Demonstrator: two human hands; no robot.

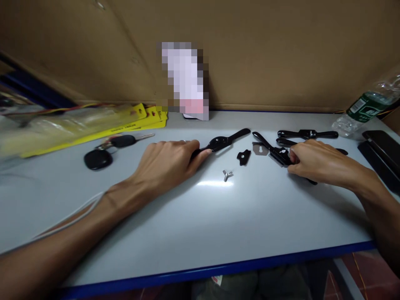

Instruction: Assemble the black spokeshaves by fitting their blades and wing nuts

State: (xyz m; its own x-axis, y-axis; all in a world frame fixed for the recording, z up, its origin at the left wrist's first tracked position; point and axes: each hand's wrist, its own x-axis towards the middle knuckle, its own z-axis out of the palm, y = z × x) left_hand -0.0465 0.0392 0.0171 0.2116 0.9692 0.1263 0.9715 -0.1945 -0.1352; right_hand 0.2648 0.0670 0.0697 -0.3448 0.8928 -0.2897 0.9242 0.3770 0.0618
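My left hand (175, 160) is closed round one handle of a black spokeshave (220, 143), whose other handle points up and to the right. At the right, my right hand (315, 162) has its fingers curled at the middle of a second spokeshave (279, 155), hiding part of it. Between the hands lie a black cap plate (244, 157) and a flat grey blade (260, 149) with a keyhole slot. A silver wing screw (227, 175) lies nearer to me. Another spokeshave (308, 133) rests behind my right hand, and one more (340, 151) is partly hidden under it.
Keys with black fobs (98, 158) and yellow-carded plastic packs (125, 129) lie at the left. A pixelated upright object (186, 79) leans on the cardboard wall (265, 54). A tilted plastic bottle (362, 108) and a dark case (383, 154) are at the right.
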